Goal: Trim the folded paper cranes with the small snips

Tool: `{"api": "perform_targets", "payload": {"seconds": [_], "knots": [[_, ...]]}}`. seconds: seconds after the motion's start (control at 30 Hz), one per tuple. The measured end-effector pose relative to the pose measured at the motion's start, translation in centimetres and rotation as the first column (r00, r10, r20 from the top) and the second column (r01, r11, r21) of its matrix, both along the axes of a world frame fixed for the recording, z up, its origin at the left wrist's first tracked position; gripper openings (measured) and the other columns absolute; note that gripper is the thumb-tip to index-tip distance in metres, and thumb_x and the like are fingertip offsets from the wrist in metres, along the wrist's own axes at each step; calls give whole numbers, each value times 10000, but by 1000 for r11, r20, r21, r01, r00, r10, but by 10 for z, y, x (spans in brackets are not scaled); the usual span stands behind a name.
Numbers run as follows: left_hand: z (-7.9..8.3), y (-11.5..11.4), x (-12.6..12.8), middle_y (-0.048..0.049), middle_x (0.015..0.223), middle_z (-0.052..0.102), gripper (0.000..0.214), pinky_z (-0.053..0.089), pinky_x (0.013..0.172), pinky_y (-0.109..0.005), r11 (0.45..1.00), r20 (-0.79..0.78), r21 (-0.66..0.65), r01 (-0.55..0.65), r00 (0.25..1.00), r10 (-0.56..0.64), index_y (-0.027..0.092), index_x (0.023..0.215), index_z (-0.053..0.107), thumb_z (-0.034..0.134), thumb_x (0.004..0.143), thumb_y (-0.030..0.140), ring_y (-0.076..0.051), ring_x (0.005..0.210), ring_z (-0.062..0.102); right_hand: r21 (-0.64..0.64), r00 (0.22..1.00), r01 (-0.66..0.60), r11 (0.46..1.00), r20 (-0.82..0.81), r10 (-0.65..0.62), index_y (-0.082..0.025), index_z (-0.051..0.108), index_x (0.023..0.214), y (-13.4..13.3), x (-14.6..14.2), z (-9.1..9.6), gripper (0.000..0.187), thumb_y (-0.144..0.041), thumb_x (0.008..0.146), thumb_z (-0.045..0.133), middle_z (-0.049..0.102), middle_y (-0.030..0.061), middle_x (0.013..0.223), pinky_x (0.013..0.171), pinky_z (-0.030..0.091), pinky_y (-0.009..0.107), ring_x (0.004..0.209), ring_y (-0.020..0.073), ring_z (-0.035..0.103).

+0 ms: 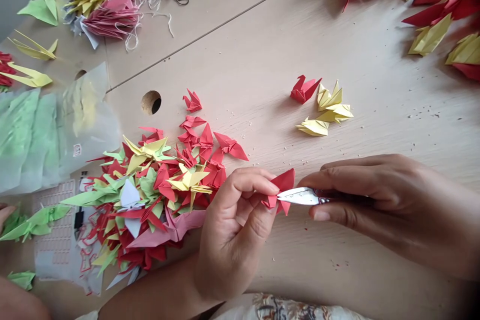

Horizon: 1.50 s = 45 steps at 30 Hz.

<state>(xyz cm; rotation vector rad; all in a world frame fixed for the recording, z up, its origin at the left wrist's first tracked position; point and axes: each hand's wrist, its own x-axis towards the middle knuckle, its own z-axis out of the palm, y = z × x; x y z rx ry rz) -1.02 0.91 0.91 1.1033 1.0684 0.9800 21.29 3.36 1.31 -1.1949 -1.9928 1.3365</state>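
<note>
Red folded paper (286, 179), small and winged, is clamped in the left hand's (240, 230) fingers above the pale wooden bench (240, 70), just left of the right hand (386, 205), whose fingers grip small silver-bladed scissors (300, 196) lengthwise left-right, tip at the paper.

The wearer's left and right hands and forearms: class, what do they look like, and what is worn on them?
Both the left hand and the right hand are bare: no gloves, rings or bracelets show. The left forearm is uncovered; a pale cloth edge beside it may be a sleeve.
</note>
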Motion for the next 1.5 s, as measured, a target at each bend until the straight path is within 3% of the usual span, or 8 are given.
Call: {"api": "perform_targets", "payload": {"seconds": [0.1, 0.37, 0.63, 0.9, 1.13, 1.5], "knots": [[0, 0, 0, -18, 1106, 662, 200, 545, 936, -232, 1000, 11, -12, 5, 1000, -5, 316, 1054, 729, 645, 985, 147, -144, 1027, 623, 109, 999, -34, 993, 17, 32, -242, 754, 1073, -1, 1, -2, 241, -379, 1052, 556, 785, 8, 832, 599, 501, 243, 657, 142, 727], [2, 2, 1, -31, 1073, 684, 143, 576, 916, -267, 999, -20, -15, -31, 999, 31, 297, 1015, 738, 678, 969, 174, -165, 1024, 652, 263, 997, -37, 964, 74, 18, -220, 739, 1034, -1, 2, -5, 296, -407, 1068, 512, 814, 52, 886, 579, 515, 273, 659, 169, 742], [3, 3, 1, -20, 1056, 690, 148, 574, 912, -242, 999, -25, 5, -32, 999, 32, 304, 1004, 746, 689, 966, 173, -148, 1006, 657, 311, 996, -36, 950, 84, 11, -236, 717, 1069, -5, 2, -6, 220, -375, 1054, 548, 810, 41, 888, 593, 527, 274, 688, 183, 751], [1, 1, 0, -20, 1071, 691, 158, 565, 888, -252, 999, -27, 15, -29, 999, 29, 301, 1009, 737, 686, 963, 158, -152, 983, 658, 352, 994, -52, 934, 103, 17, -227, 677, 974, -3, 2, -4, 225, -353, 1069, 517, 796, 59, 872, 547, 486, 281, 647, 174, 721], [1, 2, 1, -14, 1070, 689, 157, 559, 878, -234, 1000, -15, 1, -26, 1000, 26, 299, 1005, 736, 685, 966, 157, -141, 979, 656, 365, 994, -63, 929, 107, 25, -214, 664, 1036, -4, 3, -4, 192, -314, 1075, 505, 791, 64, 910, 567, 482, 285, 668, 168, 724], [-1, 3, 1, -12, 1066, 687, 184, 566, 890, -192, 997, -28, 81, 3, 1000, -1, 282, 1034, 726, 668, 967, 121, -121, 1005, 667, 451, 997, -47, 891, 83, 11, -211, 608, 1064, -5, 3, -5, 86, -222, 1062, 523, 759, 31, 877, 559, 466, 263, 662, 150, 711]]}}
